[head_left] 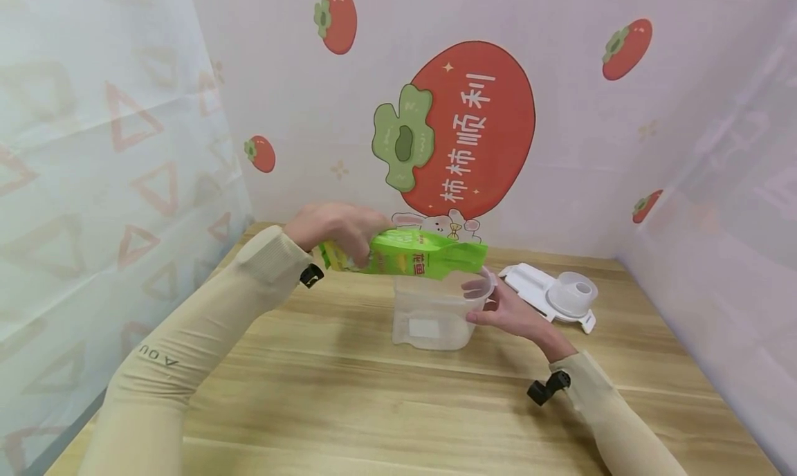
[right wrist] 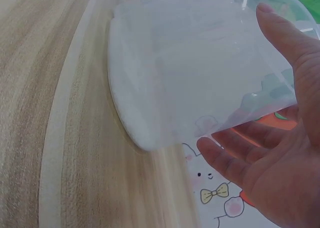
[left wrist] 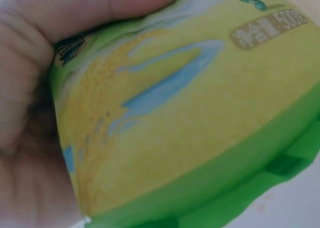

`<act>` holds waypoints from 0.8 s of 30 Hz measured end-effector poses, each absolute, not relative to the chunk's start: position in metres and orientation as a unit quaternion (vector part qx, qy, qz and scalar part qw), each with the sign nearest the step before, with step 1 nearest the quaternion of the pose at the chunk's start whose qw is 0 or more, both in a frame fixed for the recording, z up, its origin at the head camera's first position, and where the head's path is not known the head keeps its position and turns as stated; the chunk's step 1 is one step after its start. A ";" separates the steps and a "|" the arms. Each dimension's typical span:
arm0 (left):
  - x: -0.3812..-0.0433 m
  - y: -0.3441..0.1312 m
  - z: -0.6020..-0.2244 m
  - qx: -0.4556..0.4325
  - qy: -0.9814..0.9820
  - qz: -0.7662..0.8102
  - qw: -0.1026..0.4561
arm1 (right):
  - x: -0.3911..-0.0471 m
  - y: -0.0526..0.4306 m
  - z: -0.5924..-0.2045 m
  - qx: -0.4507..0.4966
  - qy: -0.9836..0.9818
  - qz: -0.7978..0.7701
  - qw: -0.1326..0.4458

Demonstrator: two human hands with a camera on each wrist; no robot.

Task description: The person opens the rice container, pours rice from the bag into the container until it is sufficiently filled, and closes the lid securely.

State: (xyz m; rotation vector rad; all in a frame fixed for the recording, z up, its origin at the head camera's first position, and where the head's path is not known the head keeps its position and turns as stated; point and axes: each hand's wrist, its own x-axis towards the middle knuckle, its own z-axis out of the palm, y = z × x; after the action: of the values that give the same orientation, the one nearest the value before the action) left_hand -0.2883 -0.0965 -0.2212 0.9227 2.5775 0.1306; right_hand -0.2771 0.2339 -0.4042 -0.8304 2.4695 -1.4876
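Note:
In the head view my left hand grips a green and yellow food bag by its left end. The bag lies nearly level over a clear plastic storage container, its right end above the opening. Up close in the left wrist view, the bag's printed yellow panel shows a 500 g net weight mark; its contents are hidden. My right hand holds the container's right side below the rim, thumb on the near side and fingers behind. The container stands upright on the wooden table.
Behind my right hand, a white lid lies on the table with a translucent cup-shaped piece on its right end. A persimmon-printed wall covering rises at the table's back edge, and patterned sheets hang on both sides.

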 end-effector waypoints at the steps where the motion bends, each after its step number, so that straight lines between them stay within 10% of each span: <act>1: -0.289 -0.096 -0.221 0.331 0.921 0.046 0.200 | -0.277 0.234 -0.404 -0.277 0.821 -0.494 0.071; 24: -0.292 -0.082 -0.218 0.325 0.926 -0.011 0.193 | -0.277 0.237 -0.404 -0.283 0.822 -0.489 0.066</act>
State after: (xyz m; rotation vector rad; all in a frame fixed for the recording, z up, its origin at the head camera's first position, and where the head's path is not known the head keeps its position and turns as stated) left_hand -0.2925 -0.0818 -0.2176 0.9105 2.5970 -0.0295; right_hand -0.2766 0.2370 -0.4043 -0.8540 2.4796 -1.4742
